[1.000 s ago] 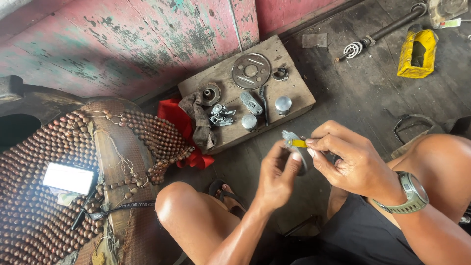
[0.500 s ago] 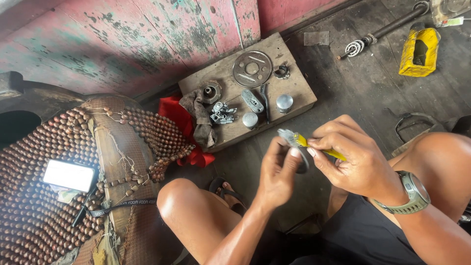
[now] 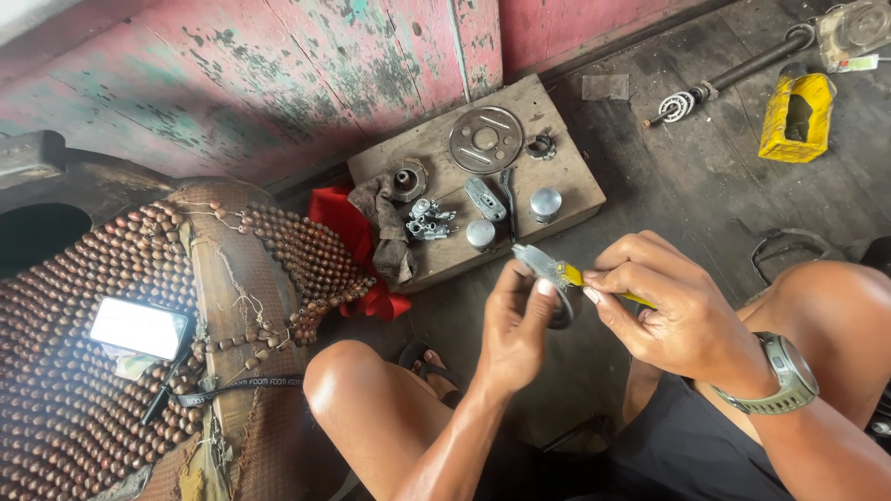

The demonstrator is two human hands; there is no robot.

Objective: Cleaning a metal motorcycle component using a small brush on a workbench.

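Yellow plastic marks the handle of the small tool (image 3: pixel 603 286) pinched in the right hand (image 3: pixel 682 320), its tip set against the dark metal ring (image 3: pixel 560 311) which the left hand (image 3: pixel 522 320) clamps between thumb and fingers, near the wooden board (image 3: pixel 580 190). This looks like scraping or prying at the ring, which calls for a firm grip and a steady tool tip. On that board lie a round plate (image 3: pixel 485 139), a carburettor (image 3: pixel 430 221) and a greasy rag (image 3: pixel 390 227).
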